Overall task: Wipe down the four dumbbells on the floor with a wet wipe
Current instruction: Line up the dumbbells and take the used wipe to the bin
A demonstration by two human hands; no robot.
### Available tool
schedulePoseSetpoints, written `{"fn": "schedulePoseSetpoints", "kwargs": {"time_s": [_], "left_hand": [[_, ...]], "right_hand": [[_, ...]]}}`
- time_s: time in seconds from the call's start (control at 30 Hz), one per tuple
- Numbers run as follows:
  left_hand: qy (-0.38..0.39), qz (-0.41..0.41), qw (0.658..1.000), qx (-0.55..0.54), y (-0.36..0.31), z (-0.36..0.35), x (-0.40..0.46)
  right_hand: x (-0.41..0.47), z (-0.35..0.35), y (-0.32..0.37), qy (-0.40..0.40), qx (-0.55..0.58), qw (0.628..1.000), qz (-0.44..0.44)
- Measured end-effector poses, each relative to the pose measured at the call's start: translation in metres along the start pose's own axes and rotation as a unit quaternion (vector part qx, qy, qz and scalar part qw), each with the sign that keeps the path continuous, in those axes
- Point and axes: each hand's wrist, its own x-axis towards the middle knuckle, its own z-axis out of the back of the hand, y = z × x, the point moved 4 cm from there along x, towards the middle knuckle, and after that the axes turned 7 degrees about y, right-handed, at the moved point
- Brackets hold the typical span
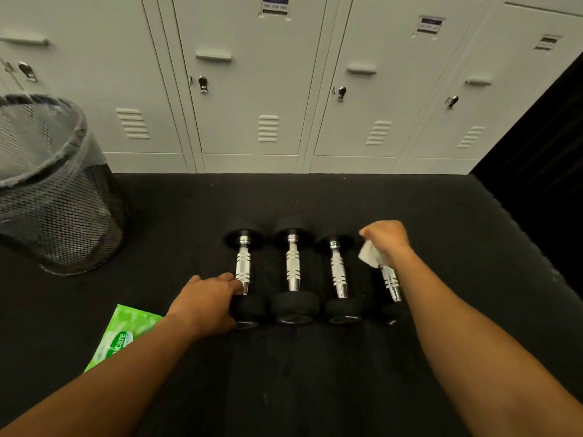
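left hand (206, 305) gripping leftmost dumbbell (244, 279), right hand (386, 238) holding wet wipe (369, 255)

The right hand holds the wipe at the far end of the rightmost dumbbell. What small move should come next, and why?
Probably draw the wet wipe toward the person along the chrome handle of the rightmost dumbbell. The right hand holds it at the handle's far end, and the near part lies bare.

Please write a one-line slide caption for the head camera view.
Right hand wipes the rightmost dumbbell with a wet wipe while the left hand holds the leftmost dumbbell.
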Motion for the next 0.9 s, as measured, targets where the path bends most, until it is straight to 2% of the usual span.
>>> {"fn": "schedulePoseSetpoints", "kwargs": {"time_s": [0.1, 0.2, 0.43, 0.9], "left_hand": [[0.010, 0.006, 1.000, -0.001, 0.000, 0.001, 0.001], [0.017, 0.007, 1.000, 0.004, -0.001, 0.002, 0.002], [0.028, 0.009, 1.000, -0.006, 0.001, 0.000, 0.007], [0.033, 0.015, 0.999, -0.003, 0.002, -0.004, 0.008]], "right_hand": [[0.009, 0.028, -0.037, -0.031, -0.081, 0.996, -0.033], [0.009, 0.032, -0.068, -0.032, -0.104, 0.992, -0.070], [0.015, 0.004, -0.090, 0.016, -0.180, 0.980, -0.081], [0.026, -0.009, -0.086, 0.037, -0.179, 0.981, -0.057]]}}
